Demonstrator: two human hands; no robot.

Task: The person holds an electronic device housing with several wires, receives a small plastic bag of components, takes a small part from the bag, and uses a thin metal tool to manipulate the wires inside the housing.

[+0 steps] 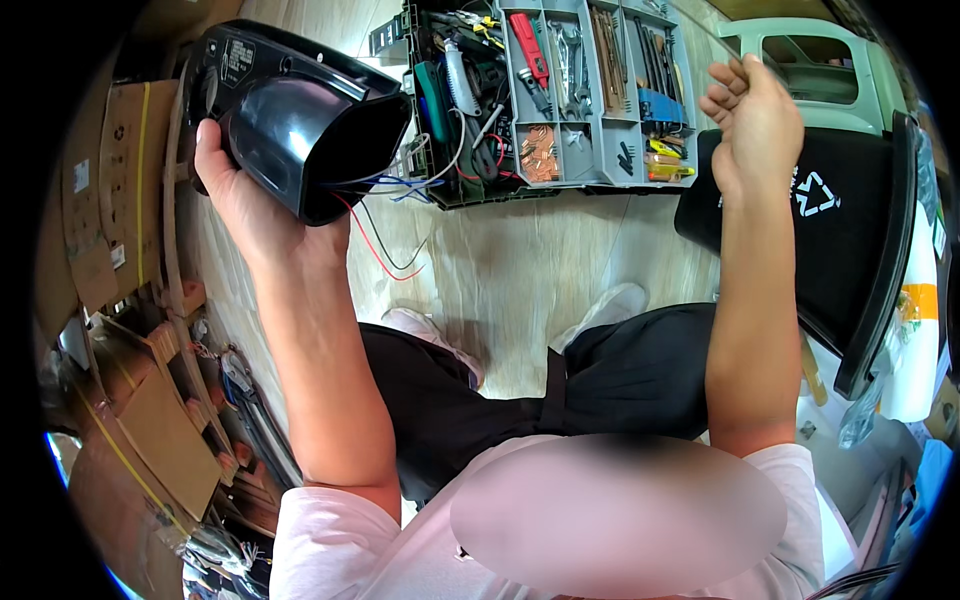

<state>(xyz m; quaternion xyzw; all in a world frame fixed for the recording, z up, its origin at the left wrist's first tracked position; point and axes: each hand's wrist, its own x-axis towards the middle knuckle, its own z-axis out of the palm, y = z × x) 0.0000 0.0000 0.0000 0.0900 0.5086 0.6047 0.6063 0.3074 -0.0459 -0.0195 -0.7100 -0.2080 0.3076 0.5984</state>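
My left hand grips a glossy black plastic housing from below, thumb along its left side. The housing is tilted, with a wide dark opening facing right and a printed label on its upper end. Loose wires, red, black, blue and white, hang out by that opening. On the right, my right hand is raised with its fingers curled round a thin metal rod, which slants up and left past the frame's top edge. The rod's far end is out of view, so its kind is unclear.
Ahead on the floor lies an open toolbox with grey compartments holding wrenches, bits, a red-handled tool and copper pieces. A black bin with a recycling mark stands at right, near a pale green frame. Cardboard boxes line the left.
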